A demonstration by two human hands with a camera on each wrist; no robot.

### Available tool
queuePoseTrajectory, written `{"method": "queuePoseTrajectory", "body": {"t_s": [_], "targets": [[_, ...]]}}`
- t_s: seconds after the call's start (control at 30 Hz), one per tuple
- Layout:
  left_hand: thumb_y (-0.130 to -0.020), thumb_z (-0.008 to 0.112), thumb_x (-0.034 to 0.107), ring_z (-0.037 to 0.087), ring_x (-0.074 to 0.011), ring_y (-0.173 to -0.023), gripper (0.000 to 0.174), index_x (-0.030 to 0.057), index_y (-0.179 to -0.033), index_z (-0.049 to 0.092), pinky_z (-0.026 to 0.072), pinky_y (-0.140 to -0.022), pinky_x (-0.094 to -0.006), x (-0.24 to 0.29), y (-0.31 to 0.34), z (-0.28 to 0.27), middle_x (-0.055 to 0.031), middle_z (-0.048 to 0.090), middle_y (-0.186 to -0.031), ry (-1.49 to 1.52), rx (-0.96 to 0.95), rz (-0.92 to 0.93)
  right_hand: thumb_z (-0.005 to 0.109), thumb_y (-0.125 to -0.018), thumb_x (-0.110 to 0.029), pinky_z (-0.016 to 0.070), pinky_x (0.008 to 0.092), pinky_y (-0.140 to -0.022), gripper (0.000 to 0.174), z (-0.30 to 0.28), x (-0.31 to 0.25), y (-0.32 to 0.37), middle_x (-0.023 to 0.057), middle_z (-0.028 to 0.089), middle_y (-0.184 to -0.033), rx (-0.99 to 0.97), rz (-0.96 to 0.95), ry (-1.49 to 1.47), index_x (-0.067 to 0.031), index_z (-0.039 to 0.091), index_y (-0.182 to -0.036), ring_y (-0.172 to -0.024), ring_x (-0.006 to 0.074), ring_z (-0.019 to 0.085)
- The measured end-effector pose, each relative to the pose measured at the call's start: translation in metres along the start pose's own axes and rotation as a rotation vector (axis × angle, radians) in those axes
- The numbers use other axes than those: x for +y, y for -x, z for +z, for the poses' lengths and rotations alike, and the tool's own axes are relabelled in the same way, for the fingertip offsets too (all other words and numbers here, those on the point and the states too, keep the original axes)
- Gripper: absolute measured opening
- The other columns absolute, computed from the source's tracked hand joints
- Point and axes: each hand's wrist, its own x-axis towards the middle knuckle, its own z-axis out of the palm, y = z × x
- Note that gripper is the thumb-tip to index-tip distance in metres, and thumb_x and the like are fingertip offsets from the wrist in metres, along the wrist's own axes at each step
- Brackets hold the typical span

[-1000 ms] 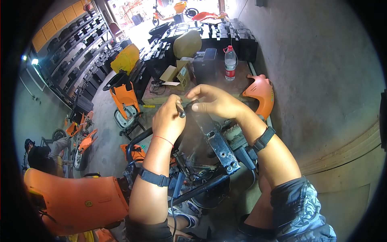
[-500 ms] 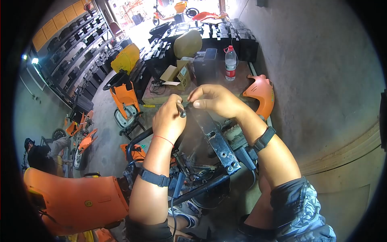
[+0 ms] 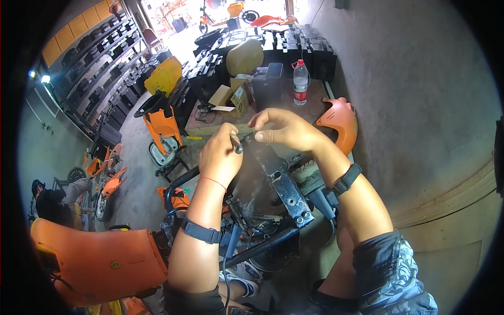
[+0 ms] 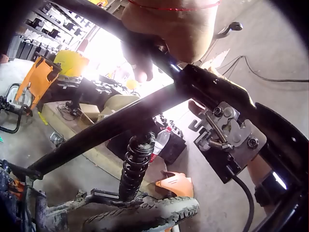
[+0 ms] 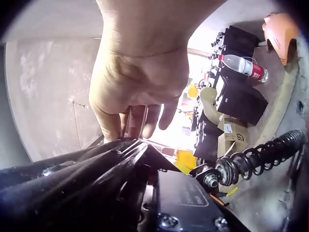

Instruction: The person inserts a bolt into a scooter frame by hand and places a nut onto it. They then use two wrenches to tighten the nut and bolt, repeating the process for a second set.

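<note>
In the head view my left hand (image 3: 218, 155) curls round a dark metal tool (image 3: 237, 147) whose round end sticks out beside the thumb. That tool's end (image 4: 235, 27) also shows in the left wrist view. My right hand (image 3: 289, 132) is at the far end of a black metal frame (image 3: 281, 184), thumb and bent forefinger close together; whether they pinch something small cannot be told. From the right wrist view, the right hand's (image 5: 140, 82) fingertips are partly hidden behind the frame's black edge. A latch with a spring (image 4: 231, 133) is on the frame.
A low platform (image 3: 202, 127) beyond the hands bears a bottle (image 3: 300, 84), an open carton (image 3: 239, 100) and black boxes. An orange panel (image 3: 105, 260) is at the lower left, another (image 3: 344, 123) by the right wall. A person in black (image 3: 52, 207) is far left.
My right hand has shifted slightly right, and more of the frame's far end shows beside its thumb. The left hand and its tool have hardly moved.
</note>
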Motion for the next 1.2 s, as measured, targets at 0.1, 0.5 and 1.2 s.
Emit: {"method": "queuePoseTrajectory", "body": {"t_s": [0.1,0.5,1.2], "targets": [[-0.103,0.048,0.028,0.068,-0.045,-0.101,0.026,0.0103,-0.113,0.065,0.0519,-0.086,-0.0513,-0.001,-0.001,0.001,-0.0247,0.071,-0.099,0.0,0.002,0.0,0.075,-0.095,-0.014,0.0521,0.0296,-0.09,0.019,0.001,0.0,-0.001,0.0024,0.069,-0.113,0.009,0.001,-0.057,-0.0036,0.07,-0.11,-0.102,0.0104,0.063],[-0.104,0.048,0.028,0.067,-0.0451,-0.101,0.026,0.0107,-0.113,0.065,0.0517,-0.086,-0.0519,0.002,0.0,-0.001,-0.0246,0.071,-0.1,-0.009,-0.009,-0.014,0.073,-0.096,-0.014,0.0517,0.0302,-0.091,0.016,0.003,-0.006,-0.002,0.0035,0.072,-0.109,-0.001,-0.058,0.054,-0.0033,0.071,-0.108,-0.101,0.0112,0.064],[-0.104,0.048,0.027,0.067,-0.0453,-0.103,0.026,0.01,-0.114,0.065,0.0516,-0.087,-0.0515,0.002,0.0,-0.001,-0.0249,0.071,-0.101,-0.013,-0.014,-0.01,0.069,-0.097,-0.012,0.0439,0.0344,-0.106,0.019,0.007,-0.003,-0.002,0.0068,0.062,-0.13,-0.064,-0.105,-0.028,-0.0047,0.066,-0.114,-0.123,0.0166,0.056]]}}
